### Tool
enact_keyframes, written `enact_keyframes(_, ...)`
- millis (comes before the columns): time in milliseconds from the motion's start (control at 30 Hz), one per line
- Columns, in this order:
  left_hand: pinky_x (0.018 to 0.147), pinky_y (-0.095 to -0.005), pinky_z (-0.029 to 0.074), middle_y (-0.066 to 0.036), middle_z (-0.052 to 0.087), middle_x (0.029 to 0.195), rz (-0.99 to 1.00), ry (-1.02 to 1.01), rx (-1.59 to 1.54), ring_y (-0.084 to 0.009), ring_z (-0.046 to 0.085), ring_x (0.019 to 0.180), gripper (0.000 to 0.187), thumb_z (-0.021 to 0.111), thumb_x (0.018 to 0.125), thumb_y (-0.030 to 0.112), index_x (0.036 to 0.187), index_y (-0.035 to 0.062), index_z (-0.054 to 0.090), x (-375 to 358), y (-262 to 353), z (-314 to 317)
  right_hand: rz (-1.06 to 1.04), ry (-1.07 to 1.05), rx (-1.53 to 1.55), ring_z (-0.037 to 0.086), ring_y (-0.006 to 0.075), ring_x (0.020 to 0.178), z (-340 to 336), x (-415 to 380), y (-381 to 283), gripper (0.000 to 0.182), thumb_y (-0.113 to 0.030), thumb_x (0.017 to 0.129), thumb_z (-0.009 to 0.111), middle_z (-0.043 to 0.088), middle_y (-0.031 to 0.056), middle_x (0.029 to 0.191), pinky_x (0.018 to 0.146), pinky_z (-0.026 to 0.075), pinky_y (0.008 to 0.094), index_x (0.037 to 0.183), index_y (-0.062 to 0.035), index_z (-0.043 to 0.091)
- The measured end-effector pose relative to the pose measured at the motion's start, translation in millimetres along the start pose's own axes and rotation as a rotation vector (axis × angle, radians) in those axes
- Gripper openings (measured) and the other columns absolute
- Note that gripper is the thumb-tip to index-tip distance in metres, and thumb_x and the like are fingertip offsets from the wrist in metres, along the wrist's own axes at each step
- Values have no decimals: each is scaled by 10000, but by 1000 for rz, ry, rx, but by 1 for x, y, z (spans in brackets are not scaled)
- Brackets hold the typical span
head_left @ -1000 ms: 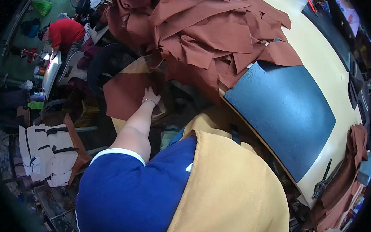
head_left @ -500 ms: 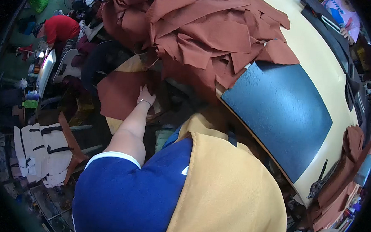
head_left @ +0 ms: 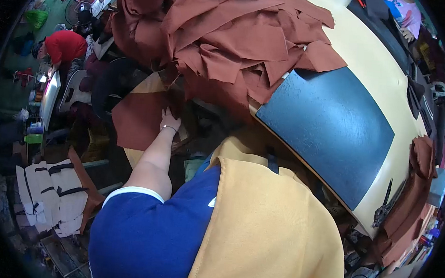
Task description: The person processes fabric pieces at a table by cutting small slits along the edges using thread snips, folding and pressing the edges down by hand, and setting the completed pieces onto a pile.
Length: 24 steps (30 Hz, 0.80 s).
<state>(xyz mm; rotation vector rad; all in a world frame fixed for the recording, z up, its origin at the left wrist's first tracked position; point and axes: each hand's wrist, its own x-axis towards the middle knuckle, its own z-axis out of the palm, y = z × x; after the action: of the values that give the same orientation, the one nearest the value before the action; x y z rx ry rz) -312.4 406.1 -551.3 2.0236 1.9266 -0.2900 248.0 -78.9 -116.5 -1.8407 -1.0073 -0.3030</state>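
Note:
Low at the left of the table, my left hand [head_left: 169, 120] lies with fingers spread on a flat reddish-brown piece [head_left: 137, 115], near its right edge. Part of a yellowish sheet [head_left: 132, 157] shows beneath that piece. Above and to the right, a large heap of reddish-brown pieces [head_left: 238, 39] covers the table's far left part. A dark blue-black board [head_left: 331, 132] lies beside the heap. At the bottom right only a bare forearm of mine shows; my right hand is out of the frame.
The cream table [head_left: 360, 53] curves to the right, with a dark pointed tool [head_left: 384, 208] and folded brown pieces [head_left: 410, 199] near its edge. White pieces [head_left: 53, 195] are stacked at lower left. A person in red [head_left: 66, 45] bends at upper left; another person [head_left: 407, 15] is at upper right.
The view has shifted, so the heap, board and table appear further left. My left hand remains on the brown piece with its fingers spread.

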Motion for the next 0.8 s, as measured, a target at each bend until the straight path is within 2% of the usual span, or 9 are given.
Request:
enact_keyframes(133, 1025, -484, 475, -186, 147, 1615, -21, 6, 14, -408, 509, 1284, 898, 668, 834, 372, 1555, 136, 187, -4, 7, -3, 22, 7, -24, 550, 195, 1169, -11, -3, -2, 364, -235, 998, 548, 598, 107, 1263, 1033, 414, 332, 1279, -4, 566)
enact_keyframes(467, 1032, -470, 469, -188, 139, 1617, 4, 14, -2, -407, 511, 1283, 881, 652, 844, 369, 1553, 124, 189, -6, 2, -3, 54, -21, -15, 554, 194, 1157, -11, 1, 1, 365, -247, 1004, 534, 599, 108, 1254, 1024, 419, 331, 1276, -5, 564)
enact_keyframes(633, 1021, -479, 475, -174, 147, 1619, 53, 68, 31, -411, 521, 1270, 870, 649, 852, 373, 1554, 135, 194, 13, -11, 21, 53, -26, -16, 555, 194, 1150, -12, 1, 1, 366, -253, 1007, 527, 599, 108, 1249, 1020, 422, 330, 1275, -5, 563)
enact_keyframes(733, 1009, -483, 482, -164, 156, 1618, -31, -1, -11, -412, 528, 1262, 877, 659, 847, 379, 1554, 143, 199, -14, 12, -9, 61, -28, -8, 556, 194, 1146, -10, 0, 2, 367, -256, 1009, 523, 599, 109, 1247, 1017, 424, 330, 1274, -6, 562)
enact_keyframes(800, 985, -487, 494, -173, 160, 1615, -34, 19, -7, -418, 551, 1230, 790, 614, 879, 329, 1544, 136, 233, -15, 15, -11, 67, -30, -8, 557, 194, 1144, -10, 0, 3, 367, -259, 1010, 520, 599, 109, 1245, 1015, 425, 330, 1273, -6, 562)
